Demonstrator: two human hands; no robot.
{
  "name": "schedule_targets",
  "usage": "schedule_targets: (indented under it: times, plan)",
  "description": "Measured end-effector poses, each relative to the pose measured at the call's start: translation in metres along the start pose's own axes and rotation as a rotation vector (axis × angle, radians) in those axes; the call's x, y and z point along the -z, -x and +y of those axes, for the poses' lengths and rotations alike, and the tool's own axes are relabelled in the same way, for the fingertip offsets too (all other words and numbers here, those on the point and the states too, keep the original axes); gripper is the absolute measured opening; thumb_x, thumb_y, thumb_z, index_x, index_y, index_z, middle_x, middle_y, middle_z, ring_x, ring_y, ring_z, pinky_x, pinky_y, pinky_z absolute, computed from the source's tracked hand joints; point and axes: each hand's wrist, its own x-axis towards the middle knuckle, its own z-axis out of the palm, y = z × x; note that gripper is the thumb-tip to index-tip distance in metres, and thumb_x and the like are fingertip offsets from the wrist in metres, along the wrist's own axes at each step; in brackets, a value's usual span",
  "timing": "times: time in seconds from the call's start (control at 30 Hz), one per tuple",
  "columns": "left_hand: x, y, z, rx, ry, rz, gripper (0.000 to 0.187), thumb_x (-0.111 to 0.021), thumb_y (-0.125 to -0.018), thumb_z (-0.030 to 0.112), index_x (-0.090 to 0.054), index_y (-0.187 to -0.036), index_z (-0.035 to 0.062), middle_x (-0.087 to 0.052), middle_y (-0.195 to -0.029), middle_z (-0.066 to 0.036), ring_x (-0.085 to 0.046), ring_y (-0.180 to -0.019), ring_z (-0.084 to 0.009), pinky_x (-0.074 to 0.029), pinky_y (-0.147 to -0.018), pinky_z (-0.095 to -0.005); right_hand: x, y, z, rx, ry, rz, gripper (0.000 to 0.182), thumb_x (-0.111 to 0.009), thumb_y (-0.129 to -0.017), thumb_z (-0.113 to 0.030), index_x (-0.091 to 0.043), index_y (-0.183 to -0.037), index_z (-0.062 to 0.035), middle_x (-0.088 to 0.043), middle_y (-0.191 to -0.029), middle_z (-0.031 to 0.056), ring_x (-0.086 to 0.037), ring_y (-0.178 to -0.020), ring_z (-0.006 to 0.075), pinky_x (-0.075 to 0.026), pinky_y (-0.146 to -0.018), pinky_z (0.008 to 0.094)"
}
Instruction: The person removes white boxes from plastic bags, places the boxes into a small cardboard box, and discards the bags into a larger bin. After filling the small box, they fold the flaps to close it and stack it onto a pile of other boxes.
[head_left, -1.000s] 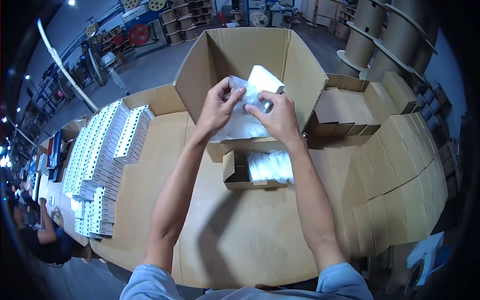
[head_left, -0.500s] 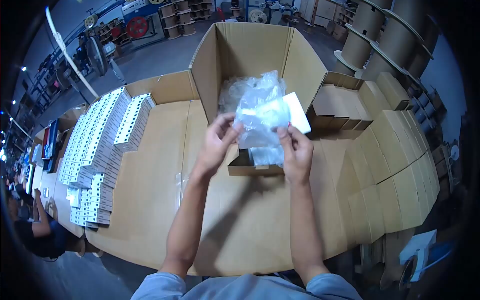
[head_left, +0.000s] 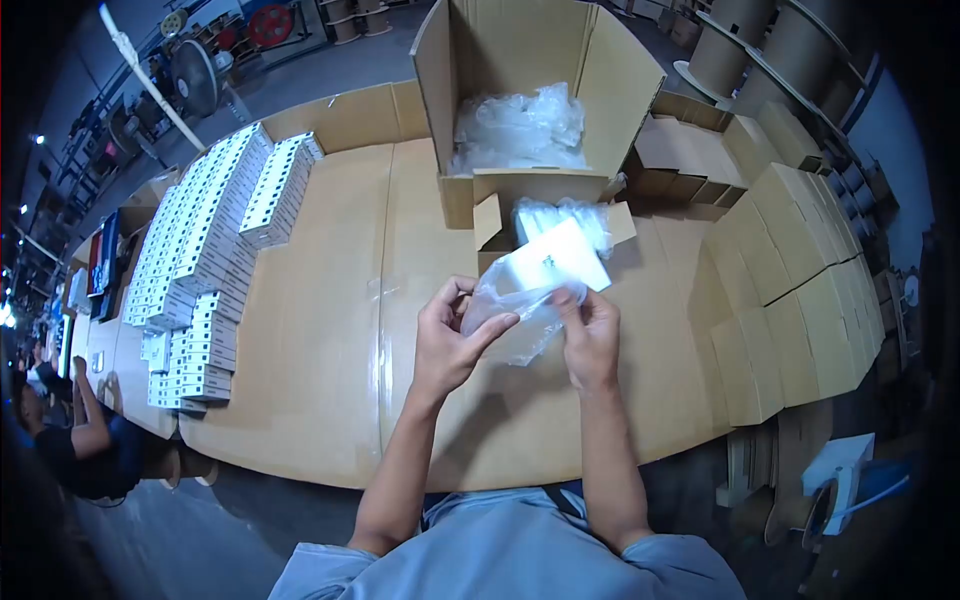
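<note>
The flat white rectangular device (head_left: 556,255) in its clear crinkled plastic bag (head_left: 515,305), above the cardboard-covered table (head_left: 330,330), is pinched by left hand (head_left: 452,340) and right hand (head_left: 590,335), apparently mid-unbagging, requiring a steady pull.

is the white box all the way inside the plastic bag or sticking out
Sticking out: the white box pokes from the clear plastic bag held by both hands.

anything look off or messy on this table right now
Nothing stands out. The left hand and right hand hold a clear plastic bag with a white box poking out of it. The stacked white boxes sit in tidy rows, and the large carton stands upright holding loose bags.
</note>
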Motion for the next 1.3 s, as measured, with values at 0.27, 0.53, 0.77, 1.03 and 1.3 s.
schedule_targets:
  times: [0.27,0.53,0.77,1.03,1.3]
  plan:
    - [0.014,0.037,-0.037,-0.004,0.035,0.18,0.016,-0.067,-0.101,0.017,-0.063,-0.097,0.002,-0.059,-0.078,0.005,-0.049,-0.067,-0.0006,-0.038,-0.056,-0.0191,-0.013,0.054,0.017,-0.144,-0.038,-0.043,0.023,-0.075,-0.095,-0.013,-0.069,-0.109,0.0053,-0.069,-0.103,0.0044,-0.061,-0.095,0.0091,-0.05,-0.086,0.0262]
    - [0.04,0.042,-0.023,-0.509,-0.685,0.279,0.035,-0.08,-0.081,0.013,-0.065,-0.112,0.0025,-0.063,-0.111,-0.013,-0.062,-0.099,-0.0254,-0.049,-0.082,-0.0357,0.007,0.066,0.031,-0.095,0.185,-0.076,0.018,-0.073,-0.096,-0.01,-0.069,-0.102,0.0066,-0.068,-0.098,0.003,-0.059,-0.09,0.0074,-0.049,-0.081,0.0245]
    - [0.042,0.007,-0.009,-0.575,-0.957,-0.214,0.017,-0.077,-0.086,0.014,-0.066,-0.094,0.0039,-0.067,-0.094,-0.009,-0.062,-0.087,-0.0277,-0.047,-0.086,-0.0387,0.019,0.062,0.04,0.03,0.477,-0.136,0.027,-0.08,-0.09,-0.017,-0.069,-0.097,0.0068,-0.069,-0.09,0.0122,-0.063,-0.086,0.0213,-0.05,-0.08,0.0337]
    - [0.048,-0.001,-0.022,-0.078,-0.256,-0.068,0.017,-0.064,-0.101,0.016,-0.059,-0.092,0.0026,-0.055,-0.062,-0.002,-0.058,-0.063,-0.0157,-0.046,-0.059,-0.0339,0.035,0.069,0.042,0.061,0.608,-0.162,0.028,-0.08,-0.088,-0.02,-0.069,-0.096,0.005,-0.069,-0.087,0.0157,-0.062,-0.083,0.0287,-0.049,-0.079,0.0386]
    - [0.032,0.046,-0.072,0.051,0.177,-0.002,0.078,-0.085,-0.085,0.028,-0.04,-0.142,0.0002,-0.055,-0.132,-0.011,-0.052,-0.127,-0.0196,-0.04,-0.111,-0.0353,0.025,0.078,0.059,0.038,0.524,-0.078,0.027,-0.078,-0.09,-0.02,-0.072,-0.104,0.0023,-0.071,-0.088,0.0192,-0.062,-0.079,0.0291,-0.049,-0.074,0.0393]
